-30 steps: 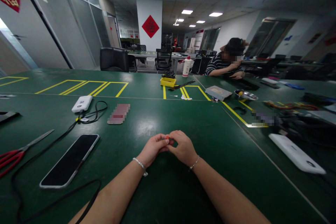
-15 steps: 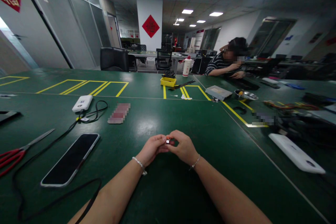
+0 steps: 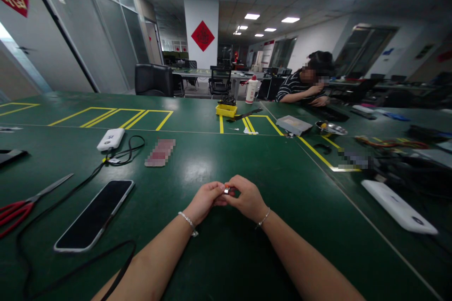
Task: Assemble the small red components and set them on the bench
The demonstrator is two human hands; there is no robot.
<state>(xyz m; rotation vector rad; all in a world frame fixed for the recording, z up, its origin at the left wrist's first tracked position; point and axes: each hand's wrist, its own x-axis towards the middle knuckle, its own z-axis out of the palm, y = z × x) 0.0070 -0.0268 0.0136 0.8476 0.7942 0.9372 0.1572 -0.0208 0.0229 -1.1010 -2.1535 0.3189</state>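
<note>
Just above the middle of the green table, my left hand and my right hand meet. Between their fingertips is a small object with orange and shiny silvery-white parts, too small to name. Both hands are closed on it, thumbs and fingers pinched from either side. Fingers cover most of the object. A black cord passes over my left forearm.
On the left lie a smartphone, red-handled scissors and a white power bank. Another white device lies right. Farther back are a yellow box, a bottle, a grey box and a person.
The small object has turned slightly between my fingertips, showing less orange and more of its bright face. Both hands stay in nearly the same place.
</note>
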